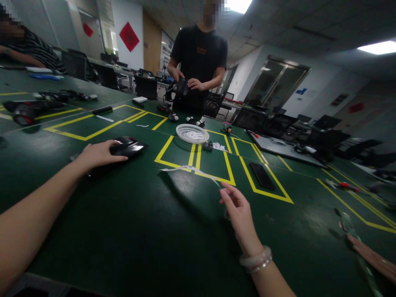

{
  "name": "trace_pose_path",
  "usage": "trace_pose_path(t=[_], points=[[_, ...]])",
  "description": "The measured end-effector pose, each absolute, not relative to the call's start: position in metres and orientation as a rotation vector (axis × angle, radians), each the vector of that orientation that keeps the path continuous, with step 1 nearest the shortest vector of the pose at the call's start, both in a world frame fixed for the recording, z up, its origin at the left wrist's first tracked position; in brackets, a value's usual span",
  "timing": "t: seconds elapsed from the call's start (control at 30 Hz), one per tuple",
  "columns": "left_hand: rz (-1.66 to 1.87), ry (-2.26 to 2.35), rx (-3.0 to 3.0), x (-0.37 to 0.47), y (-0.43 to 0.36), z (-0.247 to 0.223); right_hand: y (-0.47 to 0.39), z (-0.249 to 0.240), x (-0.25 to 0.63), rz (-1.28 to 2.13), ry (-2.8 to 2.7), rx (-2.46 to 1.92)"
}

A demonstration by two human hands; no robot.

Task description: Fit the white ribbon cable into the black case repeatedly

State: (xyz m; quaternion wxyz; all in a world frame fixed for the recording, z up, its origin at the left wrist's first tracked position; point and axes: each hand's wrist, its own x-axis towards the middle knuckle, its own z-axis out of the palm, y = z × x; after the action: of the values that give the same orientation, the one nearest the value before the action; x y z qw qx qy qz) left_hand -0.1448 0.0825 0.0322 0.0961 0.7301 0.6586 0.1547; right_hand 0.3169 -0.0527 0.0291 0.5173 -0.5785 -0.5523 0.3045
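My left hand [99, 154] rests on a glossy black device [128, 146] lying on the green table [148, 231], fingers laid over its near end. My right hand [236, 208], with a pale bangle at the wrist, pinches one end of a thin white strip [190, 170]. The strip stretches left from my fingertips and hangs just above the table, across the yellow tape lines.
A white round grille [192, 133] sits inside a yellow-taped box. A black phone [262, 175] lies to the right. A person in a black shirt [199, 62] stands across the table holding a dark object. Another person [21, 45] sits far left. Tools lie at the left edge.
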Motion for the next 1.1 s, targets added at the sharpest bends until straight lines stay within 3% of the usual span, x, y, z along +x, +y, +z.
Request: trace_pose_path(t=[0.13,0.43,0.7,0.83,0.97,1.1], points=[[0.367,1.819,2.245,-0.079,0.065,0.034,-0.051,0.033,0.319,0.76,-1.048,-1.334],[0.365,0.967,2.56,0.023,-0.016,0.032,-0.052,0.034,0.318,0.76,-0.941,-1.287],[0.341,0.773,2.745,0.036,-0.025,0.016,-0.055,0.028,0.312,0.752,-1.355,-1.261],[0.49,0.472,2.97,0.036,-0.03,0.021,-0.059,0.029,0.306,0.77,-1.708,-1.254],[0.608,0.508,3.084,0.034,-0.03,0.027,-0.068,0.032,0.301,0.594,-2.165,-1.257],[0.465,0.515,3.062,0.032,-0.022,0.023,-0.071,0.031,0.3,0.441,-2.427,-1.221]])
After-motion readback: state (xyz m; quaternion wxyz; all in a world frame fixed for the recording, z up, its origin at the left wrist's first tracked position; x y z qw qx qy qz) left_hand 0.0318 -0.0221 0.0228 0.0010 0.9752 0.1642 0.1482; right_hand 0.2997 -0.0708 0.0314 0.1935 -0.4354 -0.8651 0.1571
